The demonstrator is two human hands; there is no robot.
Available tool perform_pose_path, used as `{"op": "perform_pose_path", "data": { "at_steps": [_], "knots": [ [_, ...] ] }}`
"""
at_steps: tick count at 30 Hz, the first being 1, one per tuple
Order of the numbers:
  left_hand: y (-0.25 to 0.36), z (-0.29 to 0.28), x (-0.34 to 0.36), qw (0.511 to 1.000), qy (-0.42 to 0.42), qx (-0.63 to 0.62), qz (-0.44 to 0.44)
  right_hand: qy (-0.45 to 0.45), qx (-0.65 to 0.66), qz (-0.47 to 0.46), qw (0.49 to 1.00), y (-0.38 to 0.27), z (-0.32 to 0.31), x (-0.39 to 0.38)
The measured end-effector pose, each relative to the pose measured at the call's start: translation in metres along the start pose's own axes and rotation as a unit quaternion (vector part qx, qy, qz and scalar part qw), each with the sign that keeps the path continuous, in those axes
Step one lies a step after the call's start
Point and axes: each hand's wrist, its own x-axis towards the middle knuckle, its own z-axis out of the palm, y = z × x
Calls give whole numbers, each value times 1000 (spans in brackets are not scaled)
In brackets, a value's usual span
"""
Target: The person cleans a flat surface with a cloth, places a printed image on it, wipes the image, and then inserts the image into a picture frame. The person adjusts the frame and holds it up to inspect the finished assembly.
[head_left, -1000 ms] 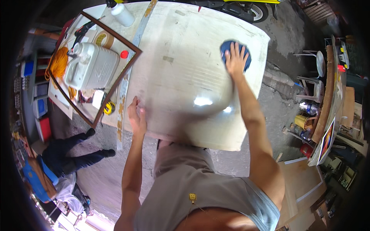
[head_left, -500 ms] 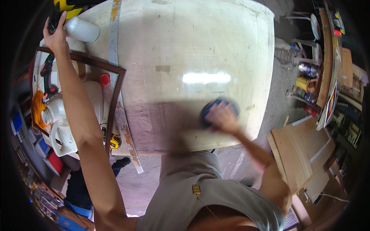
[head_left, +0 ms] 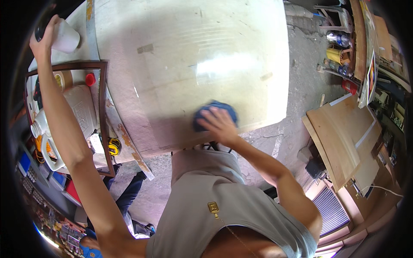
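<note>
At the top left, my left hand (head_left: pixel 43 38) is closed around the black top of a white spray bottle (head_left: pixel 66 36). My right hand (head_left: pixel 219 127) lies with fingers spread on a dark blue cloth (head_left: pixel 210 105), pressed against a glossy pale board (head_left: pixel 172 77) near its front edge. Below the bottle, a dark wooden frame (head_left: pixel 102 77) surrounds a white jug (head_left: pixel 86 116), a tape roll and a red cap (head_left: pixel 90 79); my left forearm crosses over them. A long worn metal straightedge (head_left: pixel 129 144) runs beside the frame, next to a yellow tape measure (head_left: pixel 113 146).
On the right stand plastic stools (head_left: pixel 335 19), water bottles (head_left: pixel 337 38), boards on edge (head_left: pixel 358 47) and leaning plywood sheets (head_left: pixel 340 142) above grey concrete floor (head_left: pixel 301 64). Another person in dark trousers (head_left: pixel 131 193) is at the lower left, with cluttered shelving (head_left: pixel 34 180) beyond.
My left hand moved from the board's near left up onto the spray bottle. My right hand swept the cloth from the far right down and leftward to the near edge. The view has shifted.
</note>
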Motion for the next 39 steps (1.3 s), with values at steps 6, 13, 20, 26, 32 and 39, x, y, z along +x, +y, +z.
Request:
{"op": "perform_pose_path", "data": {
  "at_steps": [6, 13, 20, 26, 32, 39],
  "knots": [
    [151, -4, -223, 906, -334, -162, 203, 192, 106, 518, 827, 78, -103, -154],
    [208, -9, -401, 803, -590, -45, 70, 374, 189, 380, 825, 108, -131, -124],
    [179, -61, -404, 852, -469, -219, -77, 214, 19, 246, 945, 107, -63, 35],
    [120, -118, -305, 925, -210, -162, -274, 48, -68, -108, 991, -19, 24, 46],
    [101, -106, -103, 951, 77, -300, -2, 192, -218, 91, 953, 149, -104, 111],
    [-86, -8, 53, 950, 258, -58, -167, 47, -62, -96, 992, -46, 25, 133]
  ]
}}
